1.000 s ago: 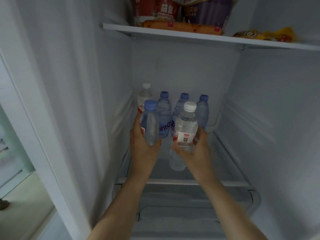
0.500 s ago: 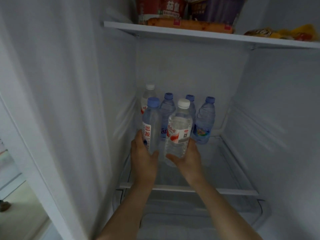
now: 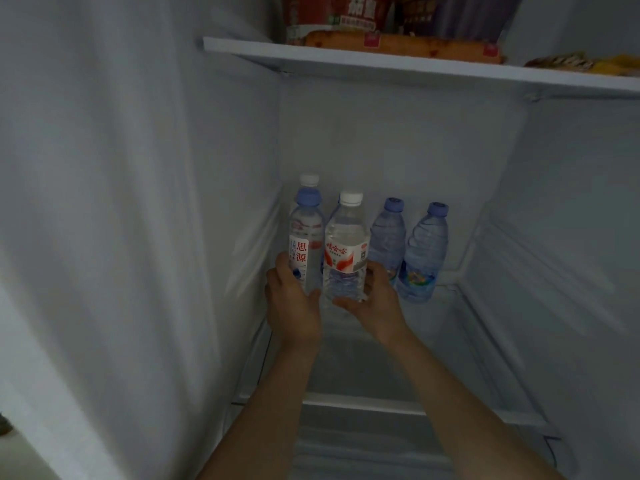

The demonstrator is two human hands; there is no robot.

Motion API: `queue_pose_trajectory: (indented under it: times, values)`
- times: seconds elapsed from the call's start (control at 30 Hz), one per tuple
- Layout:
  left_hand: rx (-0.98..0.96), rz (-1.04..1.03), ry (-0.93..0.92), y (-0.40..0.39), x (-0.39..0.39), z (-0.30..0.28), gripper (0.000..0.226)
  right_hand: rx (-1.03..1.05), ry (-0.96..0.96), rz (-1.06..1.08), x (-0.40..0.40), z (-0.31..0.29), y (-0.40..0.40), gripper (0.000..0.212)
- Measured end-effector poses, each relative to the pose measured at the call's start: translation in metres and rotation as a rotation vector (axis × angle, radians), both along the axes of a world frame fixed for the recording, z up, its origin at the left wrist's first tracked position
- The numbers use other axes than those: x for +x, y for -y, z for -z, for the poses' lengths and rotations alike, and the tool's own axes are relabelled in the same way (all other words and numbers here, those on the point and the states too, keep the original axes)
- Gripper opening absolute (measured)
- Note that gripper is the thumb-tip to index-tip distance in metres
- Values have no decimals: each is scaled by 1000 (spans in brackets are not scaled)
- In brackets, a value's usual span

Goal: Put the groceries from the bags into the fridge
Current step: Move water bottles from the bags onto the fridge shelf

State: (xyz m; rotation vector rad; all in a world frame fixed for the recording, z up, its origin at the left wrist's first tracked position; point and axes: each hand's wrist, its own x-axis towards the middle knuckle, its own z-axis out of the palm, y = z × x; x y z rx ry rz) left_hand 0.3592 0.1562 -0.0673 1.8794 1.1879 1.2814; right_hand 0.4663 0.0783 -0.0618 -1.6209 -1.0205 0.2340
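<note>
Bottles upright on glass fridge shelf (image 3: 450,344); left hand (image 3: 294,306) grips blue-capped bottle (image 3: 306,244), right hand (image 3: 375,303) white-capped bottle (image 3: 346,247).

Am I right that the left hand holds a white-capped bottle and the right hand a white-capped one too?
Not quite: in the head view the left hand holds a blue-capped bottle. The right hand does hold the white-capped bottle.

Inside the fridge (image 3: 381,143), on the glass shelf (image 3: 450,327): two water bottles (image 3: 422,251) at the back right, side by side. Left of them, left-hand bottle (image 3: 304,244) and right-hand bottle (image 3: 346,247), touching, upright, gripped by left hand (image 3: 294,306) and right hand (image 3: 374,299). Behind, against the left wall, another bottle (image 3: 309,180). Overhead, on the upper shelf (image 3: 381,62), noodle bowls (image 3: 346,12) behind a wrapped sausage (image 3: 398,45).
</note>
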Motion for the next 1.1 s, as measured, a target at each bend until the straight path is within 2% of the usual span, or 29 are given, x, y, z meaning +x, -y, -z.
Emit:
queue_pose_trajectory:
  times: [0.27, 0.5, 0.7, 0.83, 0.93, 1.1]
  values:
    - [-8, -43, -9, 4, 7, 1, 88, 4, 8, -36, 7, 5, 4, 74]
    - [-28, 9, 20, 5, 5, 6, 94, -17, -23, -26, 5, 4, 6, 67]
    - [-149, 134, 75, 11, -7, 16, 89, -50, 2, -5, -2, 4, 7, 44]
    - [-163, 140, 113, 24, -19, 13, 83, -100, 25, 16, -6, 5, 16, 49]
    - [-150, 134, 119, 38, -29, 6, 73, -139, 21, 79, -10, 5, 31, 59]
    - [-45, 165, 103, 71, -48, 0, 34, -86, 43, 165, -33, 2, 76, 37]
